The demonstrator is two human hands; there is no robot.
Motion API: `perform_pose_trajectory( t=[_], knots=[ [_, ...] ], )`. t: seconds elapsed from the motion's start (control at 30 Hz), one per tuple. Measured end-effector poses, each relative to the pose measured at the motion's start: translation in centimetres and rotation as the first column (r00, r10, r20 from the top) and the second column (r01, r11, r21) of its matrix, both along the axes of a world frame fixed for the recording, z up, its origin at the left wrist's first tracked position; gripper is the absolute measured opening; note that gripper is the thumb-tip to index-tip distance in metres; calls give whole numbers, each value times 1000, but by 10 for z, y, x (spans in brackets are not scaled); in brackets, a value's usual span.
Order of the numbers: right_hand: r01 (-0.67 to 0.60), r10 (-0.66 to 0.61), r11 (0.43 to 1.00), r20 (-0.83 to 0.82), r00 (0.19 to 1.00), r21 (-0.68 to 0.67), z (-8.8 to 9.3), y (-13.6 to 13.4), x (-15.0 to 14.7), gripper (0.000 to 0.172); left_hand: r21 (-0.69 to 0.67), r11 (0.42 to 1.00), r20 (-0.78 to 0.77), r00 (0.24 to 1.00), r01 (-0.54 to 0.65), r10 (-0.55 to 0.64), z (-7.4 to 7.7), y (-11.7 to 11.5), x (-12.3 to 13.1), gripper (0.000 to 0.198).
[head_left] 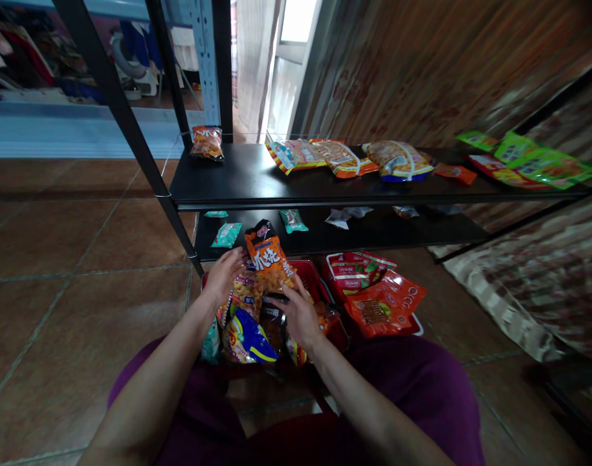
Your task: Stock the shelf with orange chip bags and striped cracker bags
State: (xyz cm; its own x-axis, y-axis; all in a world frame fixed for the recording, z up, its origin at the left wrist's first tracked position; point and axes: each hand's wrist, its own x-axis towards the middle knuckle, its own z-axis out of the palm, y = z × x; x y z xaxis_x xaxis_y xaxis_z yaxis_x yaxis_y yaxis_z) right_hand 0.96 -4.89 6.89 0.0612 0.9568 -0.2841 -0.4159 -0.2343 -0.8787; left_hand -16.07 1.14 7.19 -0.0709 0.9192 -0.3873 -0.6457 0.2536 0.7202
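Orange snack bag (268,255) with a black top was up above the red basket (319,285), leaning, front to camera. Right hand (299,314) had it by the lower right edge, fingers clamped on the wrapper. Left hand (222,278) was just beside the bag's left side, fingers stretched out and not closed on anything; couldn't tell if they touched it.

Basket sat between the knees, packed with snack bags. Blue-and-yellow bag (250,340) at the near side, teal packet (211,343) at its left end. Second basket (416,325) stood to the right with red packets in it, an orange-red packet (383,303) on top.

Black rack ahead, two levels visible. Upper shelf (247,175): small orange bag (208,143) at far left, three big bags (343,158) in a row mid-shelf, flat orange packet (455,173) next, green packets (543,162) at right. Lower shelf (319,239): teal packets (293,221) on the left half, clear-looking packets (348,215) further right, too dark to read. Tiled floor (106,259) under it all.
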Motion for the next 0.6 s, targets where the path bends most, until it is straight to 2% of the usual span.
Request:
perform_pose_trajectory(
  t=[0.03,0.1,0.2,0.27,0.33,0.4,0.5,0.6],
  knots=[
    [-38,25,996,-151,988,-82,3,1,0,45,-11,1000,-40,999,10,-10,-3,-1,1,22],
    [-173,105,972,-361,926,-160,6,3,0,37,-37,992,-33,992,120,-121,-7,-5,4,26],
    [-283,139,936,-521,842,-209,9,4,2,30,-2,958,55,956,288,-287,-9,-12,9,34],
    [-308,136,925,-567,813,-220,8,4,2,31,32,956,65,954,291,-292,-7,-15,12,34],
    [-318,142,920,-562,815,-229,7,4,1,34,36,967,52,966,253,-255,-7,-16,14,34],
    [-285,133,927,-497,857,-243,3,4,0,35,34,978,49,977,207,-208,-7,-15,14,35],
    [-131,34,956,-347,937,-261,-5,4,-3,38,41,988,52,987,149,-151,-11,-12,15,38],
    [-36,-36,963,-262,964,-267,-14,4,-4,43,30,992,21,992,126,-126,-14,-11,15,38]
  ],
)
